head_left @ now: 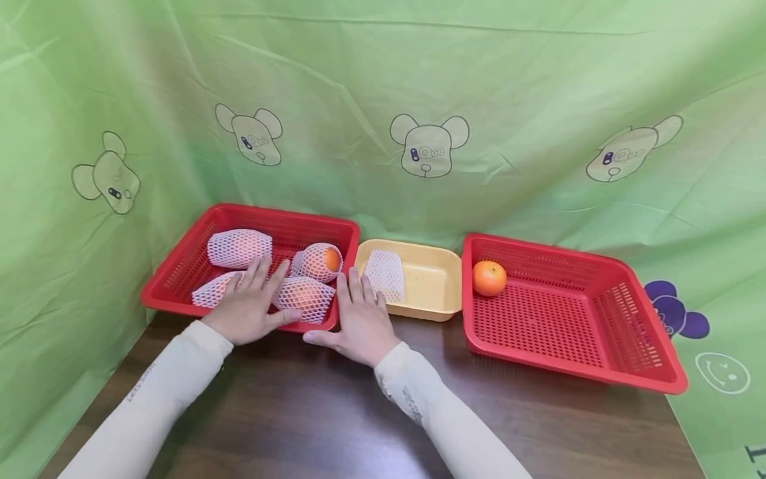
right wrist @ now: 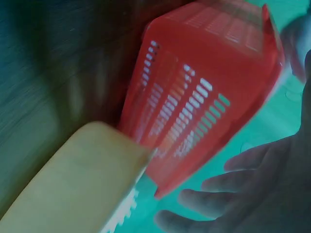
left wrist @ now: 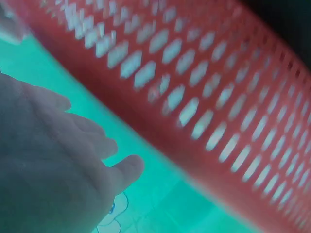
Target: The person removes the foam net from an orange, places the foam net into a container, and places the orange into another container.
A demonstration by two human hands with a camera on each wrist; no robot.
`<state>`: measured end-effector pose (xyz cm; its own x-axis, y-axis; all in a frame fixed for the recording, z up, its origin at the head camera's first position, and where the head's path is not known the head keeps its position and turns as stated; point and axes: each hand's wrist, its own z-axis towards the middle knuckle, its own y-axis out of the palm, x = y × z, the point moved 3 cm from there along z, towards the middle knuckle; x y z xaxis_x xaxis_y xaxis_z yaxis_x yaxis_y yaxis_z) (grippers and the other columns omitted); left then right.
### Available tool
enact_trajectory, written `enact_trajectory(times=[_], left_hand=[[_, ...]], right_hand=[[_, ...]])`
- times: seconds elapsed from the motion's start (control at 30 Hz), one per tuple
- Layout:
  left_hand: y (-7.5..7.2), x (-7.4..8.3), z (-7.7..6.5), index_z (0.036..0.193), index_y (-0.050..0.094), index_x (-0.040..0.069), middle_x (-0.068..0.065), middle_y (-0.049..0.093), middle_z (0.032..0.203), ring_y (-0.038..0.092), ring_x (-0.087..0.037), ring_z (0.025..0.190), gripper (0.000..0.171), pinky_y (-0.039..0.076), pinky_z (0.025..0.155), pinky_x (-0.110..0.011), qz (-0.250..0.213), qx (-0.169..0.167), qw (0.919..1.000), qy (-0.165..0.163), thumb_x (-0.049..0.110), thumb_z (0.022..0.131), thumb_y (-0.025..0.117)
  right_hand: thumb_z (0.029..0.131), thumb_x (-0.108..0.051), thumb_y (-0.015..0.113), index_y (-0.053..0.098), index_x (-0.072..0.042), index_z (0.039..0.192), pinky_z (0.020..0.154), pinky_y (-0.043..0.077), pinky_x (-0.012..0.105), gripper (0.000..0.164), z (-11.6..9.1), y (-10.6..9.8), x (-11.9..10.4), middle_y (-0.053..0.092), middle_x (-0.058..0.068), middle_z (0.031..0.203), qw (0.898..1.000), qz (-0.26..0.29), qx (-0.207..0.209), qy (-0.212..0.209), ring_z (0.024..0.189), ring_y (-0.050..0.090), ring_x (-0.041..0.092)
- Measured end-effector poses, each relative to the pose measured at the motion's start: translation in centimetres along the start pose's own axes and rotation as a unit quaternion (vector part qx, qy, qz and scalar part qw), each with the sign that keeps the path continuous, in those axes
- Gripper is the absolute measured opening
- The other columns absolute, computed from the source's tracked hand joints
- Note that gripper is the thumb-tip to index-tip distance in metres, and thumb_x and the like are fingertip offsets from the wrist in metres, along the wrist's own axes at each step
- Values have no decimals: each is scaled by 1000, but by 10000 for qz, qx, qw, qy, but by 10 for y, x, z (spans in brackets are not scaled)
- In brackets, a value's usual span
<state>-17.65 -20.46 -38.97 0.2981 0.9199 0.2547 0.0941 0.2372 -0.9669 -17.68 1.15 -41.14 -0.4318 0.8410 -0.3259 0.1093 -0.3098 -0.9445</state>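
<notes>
My left hand (head_left: 248,309) reaches over the front edge of the left red basket (head_left: 293,215), fingers spread and holding nothing. Around it in the basket lie several oranges in white foam nets: one at the back left (head_left: 239,249), one with orange peel showing (head_left: 326,259), another in front (head_left: 304,298). Beyond the basket's front right corner, my right hand (head_left: 364,326) stretches out, empty, its fingertips near the yellow tray (head_left: 433,283). Inside that tray lies an empty foam net (head_left: 385,274). The right wrist view shows the right hand's fingers (right wrist: 209,201) extended beside basket and tray.
A second red basket (head_left: 538,332) stands to the right with one bare orange (head_left: 489,278) in its left back corner. Both baskets and the tray stand in a row on a dark wooden table (head_left: 311,412). Green cloth (head_left: 359,80) hangs behind and at the sides.
</notes>
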Motion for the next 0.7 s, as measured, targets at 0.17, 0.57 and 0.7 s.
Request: enact_trajectory(times=[0.17,0.57,0.7], left_hand=[[-21,-10,26,162,11,4,-30,1,164,-1,-50,149,101,5,112,-71,110,-308,9995,-48,65,94,55],[-27,-17,105,160,16,-2,-31,17,161,12,-46,149,98,14,115,-65,105,-1279,9917,-20,59,95,58],[-11,-20,128,157,21,-7,-29,29,158,25,-44,146,102,21,115,-61,-15,-1679,9858,-80,53,90,68]], right_hand=[[81,-86,48,17,-1,160,113,26,62,120,12,11,-11,13,19,166,9989,-416,35,193,150,19,40],[89,-82,39,15,2,160,112,27,62,112,13,23,-18,13,20,166,9971,-542,141,505,150,19,38],[90,-81,39,13,0,160,113,27,61,110,13,23,-21,10,19,167,9968,-524,70,593,151,19,37]])
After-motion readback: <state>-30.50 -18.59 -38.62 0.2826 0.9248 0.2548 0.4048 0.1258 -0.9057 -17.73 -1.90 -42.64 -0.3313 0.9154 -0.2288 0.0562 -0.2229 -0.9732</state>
